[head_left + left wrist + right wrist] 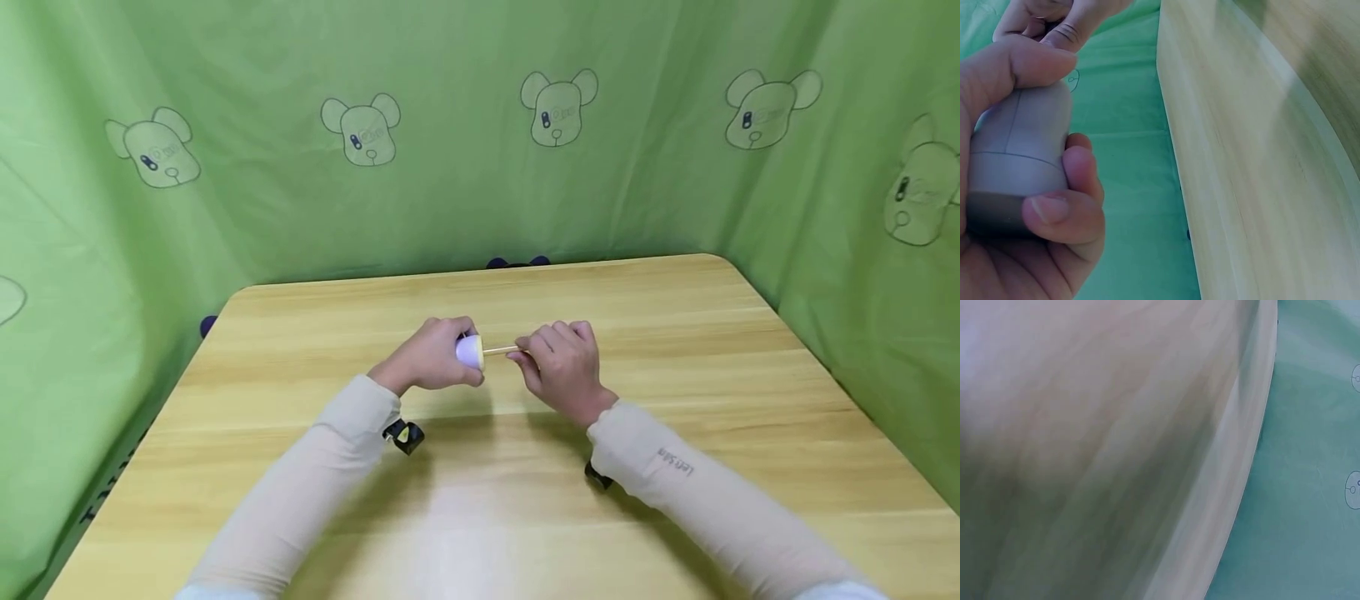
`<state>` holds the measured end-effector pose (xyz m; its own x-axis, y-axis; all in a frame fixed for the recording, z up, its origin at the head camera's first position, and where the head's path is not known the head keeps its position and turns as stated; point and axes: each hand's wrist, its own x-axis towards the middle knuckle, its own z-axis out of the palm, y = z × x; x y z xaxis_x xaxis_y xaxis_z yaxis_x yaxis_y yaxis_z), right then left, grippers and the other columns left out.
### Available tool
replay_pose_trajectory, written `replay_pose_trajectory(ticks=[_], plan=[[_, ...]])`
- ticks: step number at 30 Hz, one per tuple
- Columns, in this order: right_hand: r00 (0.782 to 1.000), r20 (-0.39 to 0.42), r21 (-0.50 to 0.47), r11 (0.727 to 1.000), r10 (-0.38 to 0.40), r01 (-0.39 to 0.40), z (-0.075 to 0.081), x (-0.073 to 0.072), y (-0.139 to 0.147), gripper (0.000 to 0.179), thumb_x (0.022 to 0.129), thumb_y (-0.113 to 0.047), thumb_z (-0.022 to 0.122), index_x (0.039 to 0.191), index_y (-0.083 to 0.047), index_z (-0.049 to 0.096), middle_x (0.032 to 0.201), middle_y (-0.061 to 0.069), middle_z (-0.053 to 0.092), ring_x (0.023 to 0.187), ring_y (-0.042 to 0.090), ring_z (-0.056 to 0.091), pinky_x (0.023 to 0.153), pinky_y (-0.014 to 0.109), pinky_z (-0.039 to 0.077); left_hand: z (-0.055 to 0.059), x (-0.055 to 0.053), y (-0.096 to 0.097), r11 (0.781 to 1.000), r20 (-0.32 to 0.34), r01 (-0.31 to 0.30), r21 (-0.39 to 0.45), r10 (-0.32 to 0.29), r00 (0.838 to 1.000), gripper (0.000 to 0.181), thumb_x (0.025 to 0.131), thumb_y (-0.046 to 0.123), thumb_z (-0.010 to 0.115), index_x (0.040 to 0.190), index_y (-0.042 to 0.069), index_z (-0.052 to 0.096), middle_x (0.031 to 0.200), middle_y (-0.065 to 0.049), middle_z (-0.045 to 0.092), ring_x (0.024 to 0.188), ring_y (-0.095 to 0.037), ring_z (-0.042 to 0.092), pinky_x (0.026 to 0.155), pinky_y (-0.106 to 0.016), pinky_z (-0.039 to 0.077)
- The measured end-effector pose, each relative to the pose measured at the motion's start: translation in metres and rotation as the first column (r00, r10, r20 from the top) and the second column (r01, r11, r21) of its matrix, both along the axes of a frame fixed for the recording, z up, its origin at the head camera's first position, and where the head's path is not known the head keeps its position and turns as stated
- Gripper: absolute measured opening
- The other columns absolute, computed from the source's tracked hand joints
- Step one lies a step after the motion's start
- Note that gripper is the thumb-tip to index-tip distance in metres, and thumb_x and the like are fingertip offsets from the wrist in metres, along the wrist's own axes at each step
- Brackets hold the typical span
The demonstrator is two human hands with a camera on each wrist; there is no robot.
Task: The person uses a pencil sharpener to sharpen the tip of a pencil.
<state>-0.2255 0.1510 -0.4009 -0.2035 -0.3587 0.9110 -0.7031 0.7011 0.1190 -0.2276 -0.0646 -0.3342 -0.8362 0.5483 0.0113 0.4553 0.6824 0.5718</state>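
My left hand (437, 354) grips a small rounded lavender case (469, 352) with a pale yellow end facing right. Close up in the left wrist view, the case (1019, 134) shows thin seam lines and a darker band at one end, with fingers curled round it and the thumb across its top. A thin, pencil-like wooden stick (500, 350) reaches from the yellow end to my right hand (562, 367), whose thumb and fingers pinch its other end. Both hands are raised over the wooden table. No hand shows in the right wrist view.
The light wooden table (465, 533) has rounded far corners. Green curtains (465, 208) printed with bear heads surround its back and sides. A black wrist camera (405, 436) hangs under the left sleeve, another (597, 475) under the right.
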Motion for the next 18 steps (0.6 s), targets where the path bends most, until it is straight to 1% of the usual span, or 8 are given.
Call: replay_pose_trajectory(ticks=[3,6,11,15,18], plan=[[1.0,-0.007,-0.001,1.0,-0.01,0.01,0.002,-0.0017,0.0005,0.038,0.097,-0.037,0.057,0.077,-0.005,0.063,0.061,0.004,0.055,0.051,0.023,0.05,0.056,0.04,0.036,0.0,-0.0012,0.001,1.0,-0.008,0.004,0.0,-0.004,1.0,0.04,0.069,0.021,0.079,0.1,0.007,0.059,0.082,-0.004,0.06,0.07,-0.019,0.059,0.056,-0.028,0.05],[1.0,-0.016,-0.006,1.0,-0.007,0.007,0.0035,-0.0017,-0.0001,0.038,0.097,-0.036,0.057,0.073,-0.006,0.062,0.057,0.003,0.054,0.046,0.02,0.047,0.05,0.037,0.035,-0.0003,-0.001,0.0014,1.0,-0.011,0.008,-0.003,-0.008,1.0,0.04,0.069,0.021,0.08,0.099,0.007,0.059,0.082,-0.004,0.06,0.07,-0.019,0.059,0.056,-0.027,0.05],[1.0,-0.016,0.008,1.0,0.005,-0.005,0.007,-0.001,-0.0006,0.04,0.096,-0.035,0.056,0.066,-0.009,0.057,0.052,0.0,0.051,0.039,0.017,0.043,0.04,0.029,0.025,-0.0015,-0.0019,0.0016,1.0,-0.014,0.014,-0.004,-0.014,1.0,0.039,0.068,0.02,0.08,0.098,0.007,0.059,0.081,-0.004,0.06,0.069,-0.018,0.058,0.056,-0.028,0.05],[1.0,0.003,0.027,1.0,-0.007,0.007,0.0082,-0.0001,-0.0004,0.046,0.099,-0.039,0.05,0.062,-0.012,0.052,0.049,-0.003,0.045,0.035,0.013,0.038,0.039,0.025,0.019,-0.002,-0.0019,0.0019,1.0,-0.005,0.011,-0.008,-0.011,1.0,0.038,0.068,0.02,0.08,0.097,0.008,0.059,0.08,-0.003,0.06,0.069,-0.018,0.058,0.056,-0.027,0.05],[1.0,0.023,0.032,0.999,-0.015,0.014,0.0082,0.0013,-0.0006,0.049,0.1,-0.042,0.047,0.061,-0.013,0.049,0.047,-0.004,0.041,0.035,0.011,0.033,0.04,0.025,0.017,-0.0024,-0.0008,0.0018,1.0,0.0,0.005,-0.008,-0.005,1.0,0.038,0.069,0.02,0.08,0.098,0.008,0.058,0.08,-0.004,0.06,0.07,-0.019,0.058,0.056,-0.028,0.05]])
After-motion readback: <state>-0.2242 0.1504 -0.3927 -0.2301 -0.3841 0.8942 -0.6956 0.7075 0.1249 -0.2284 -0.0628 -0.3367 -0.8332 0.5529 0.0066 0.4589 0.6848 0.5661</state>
